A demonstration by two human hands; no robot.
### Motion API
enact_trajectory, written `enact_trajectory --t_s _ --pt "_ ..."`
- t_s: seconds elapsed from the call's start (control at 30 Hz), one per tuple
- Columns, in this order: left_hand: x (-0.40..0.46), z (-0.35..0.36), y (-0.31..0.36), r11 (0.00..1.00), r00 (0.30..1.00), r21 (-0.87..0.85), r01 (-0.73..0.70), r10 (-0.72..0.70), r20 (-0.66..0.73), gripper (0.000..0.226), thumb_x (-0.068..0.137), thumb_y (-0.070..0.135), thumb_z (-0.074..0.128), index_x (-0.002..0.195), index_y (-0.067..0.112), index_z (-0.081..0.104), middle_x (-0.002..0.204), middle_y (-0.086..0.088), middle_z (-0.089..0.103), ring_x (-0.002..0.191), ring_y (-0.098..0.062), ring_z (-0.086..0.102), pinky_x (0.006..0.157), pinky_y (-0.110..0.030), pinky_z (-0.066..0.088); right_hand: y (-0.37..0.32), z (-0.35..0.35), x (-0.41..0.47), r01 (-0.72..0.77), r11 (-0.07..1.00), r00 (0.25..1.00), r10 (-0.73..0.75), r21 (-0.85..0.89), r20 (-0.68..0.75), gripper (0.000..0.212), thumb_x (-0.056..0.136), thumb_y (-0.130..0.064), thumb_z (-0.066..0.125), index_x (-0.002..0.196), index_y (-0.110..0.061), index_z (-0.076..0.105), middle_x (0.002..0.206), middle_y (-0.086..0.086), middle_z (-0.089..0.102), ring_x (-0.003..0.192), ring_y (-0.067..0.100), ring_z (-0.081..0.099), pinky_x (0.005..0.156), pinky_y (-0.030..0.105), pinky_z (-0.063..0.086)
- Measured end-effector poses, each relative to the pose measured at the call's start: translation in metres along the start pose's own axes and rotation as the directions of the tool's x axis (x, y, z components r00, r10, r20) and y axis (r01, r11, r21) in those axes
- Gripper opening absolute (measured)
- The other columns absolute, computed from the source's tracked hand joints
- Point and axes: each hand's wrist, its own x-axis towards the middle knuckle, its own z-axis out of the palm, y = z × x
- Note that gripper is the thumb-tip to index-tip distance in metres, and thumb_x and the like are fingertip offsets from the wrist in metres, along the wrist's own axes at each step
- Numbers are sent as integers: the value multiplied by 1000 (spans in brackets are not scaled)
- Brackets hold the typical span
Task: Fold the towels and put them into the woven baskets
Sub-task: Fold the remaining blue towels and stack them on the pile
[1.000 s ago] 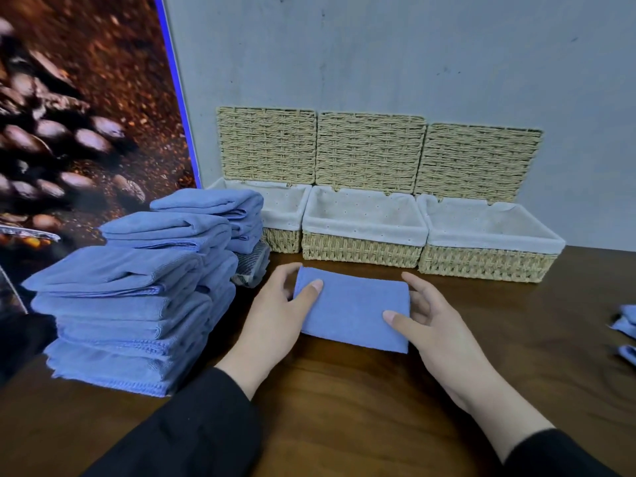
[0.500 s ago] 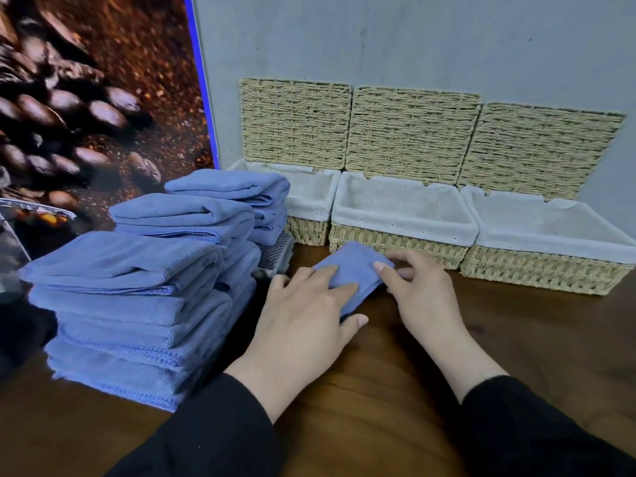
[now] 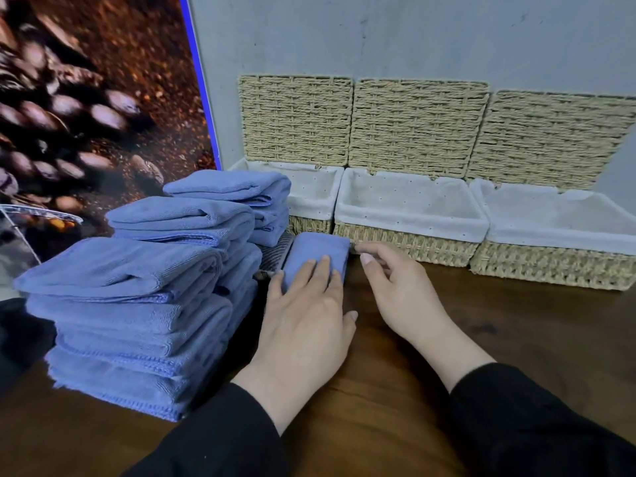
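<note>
A left hand [image 3: 303, 315] presses straight fingers [image 3: 323, 273] flat on a folded blue towel [image 3: 315, 251] lying on the worktop [image 3: 516, 321] before the woven baskets [image 3: 409, 215]; the right hand [image 3: 402, 290] hovers beside, fingers loosely curled.

Left hand [image 3: 303, 315] presses flat on folded blue towel [image 3: 318, 254] before woven baskets [image 3: 409, 249].

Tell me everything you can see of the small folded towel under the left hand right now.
The folded towel is a small blue rectangle of soft, plush-looking cloth, folded compact, lying flat on the dark wooden table. It sits just in front of the gap between the left basket and the middle basket, beside the stack of blue towels. The left hand presses straight fingers on its near part; the right hand hovers at its right edge, contact unclear.
</note>
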Motion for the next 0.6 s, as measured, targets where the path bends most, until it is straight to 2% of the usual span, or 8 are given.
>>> enact_trajectory --t_s 0.1,0.2,0.27,0.33,0.43,0.6 --pt "1 -3 0 980 986 -193 -46 14 -166 62 98 49 26 149 21 48 160 1 39 152 -12 24 122 -39 7 -3 -5 -6 -2 1000 1000 2 3 -18 21 104 -23 54 116 -26 70 111 -20 66 103 -11 58 88 10 42" --pt "-4 -9 7 888 958 -429 -164 40 -284 51 103 40 37 149 23 48 157 9 40 149 -2 25 124 -27 10 -9 -9 -18 21 1000 1000 -21 8 -23 21 103 -21 54 116 -21 71 111 -10 69 106 4 62 96 25 48" --pt "-8 -12 17 818 946 -540 -199 18 -323 46 107 41 40 149 24 47 150 17 40 144 4 28 123 -29 20 -12 -15 -31 5 1000 1000 -5 19 -31 22 104 -20 53 117 -18 70 112 -6 69 107 9 62 97 33 50" --pt "-11 -12 30 773 954 -607 -184 -9 -301 52 102 46 36 149 25 46 146 17 44 139 5 31 120 -32 27 -13 -27 -48 -13 1000 999 13 13 -45 23 104 -22 51 118 -17 69 112 -5 69 107 9 62 97 34 50" --pt "-14 -11 53 746 977 -653 -133 -12 -212 59 97 51 29 151 30 43 149 10 50 139 -5 40 115 -33 33 -11 -54 -77 -62 998 998 62 -29 -30 28 106 -28 47 125 -21 67 118 -10 66 111 3 59 100 27 49" --pt "-21 0 115 787 988 -602 -133 152 -20 63 96 59 29 156 40 25 149 13 48 134 -6 48 102 -25 40 9 -129 -126 -153 974 983 134 -165 -121 29 106 -33 48 128 -24 64 122 -17 62 113 -3 55 99 19 46"
